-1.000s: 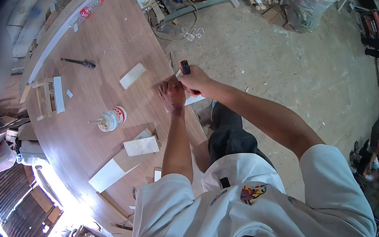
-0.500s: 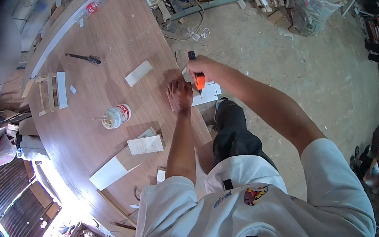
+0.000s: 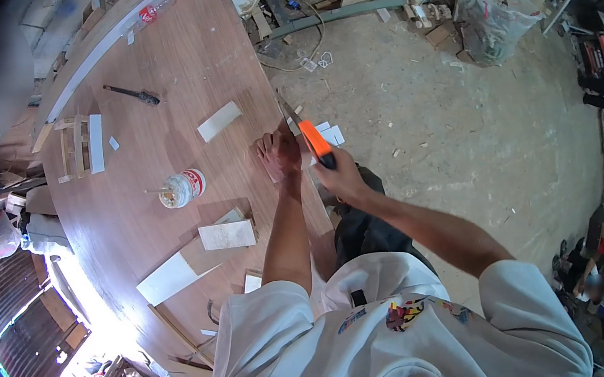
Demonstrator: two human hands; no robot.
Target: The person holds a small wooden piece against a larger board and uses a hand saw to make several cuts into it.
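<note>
My right hand (image 3: 343, 175) is wrapped round the black end of an orange-handled saw (image 3: 315, 137), its blade pointing up and away from me at the table's right edge. My left hand (image 3: 279, 154) presses down near that edge, just left of the saw, over what looks like a small piece mostly hidden beneath it. White pieces (image 3: 330, 133) show past the edge, right of the saw. On the table (image 3: 199, 64) a pale rectangular block (image 3: 220, 121) lies to the upper left of my left hand.
A jar with a red label (image 3: 183, 188) stands left of my hands. Nearer me lie a white block (image 3: 228, 235) and a white board (image 3: 168, 278). Farther off are a dark tool (image 3: 132, 94), a small wooden frame (image 3: 74, 148) and a plastic bottle (image 3: 159, 7).
The saw has turned in my right hand, from pointing toward me to pointing away. My right hand has moved nearer my body. The view has shifted slightly.
</note>
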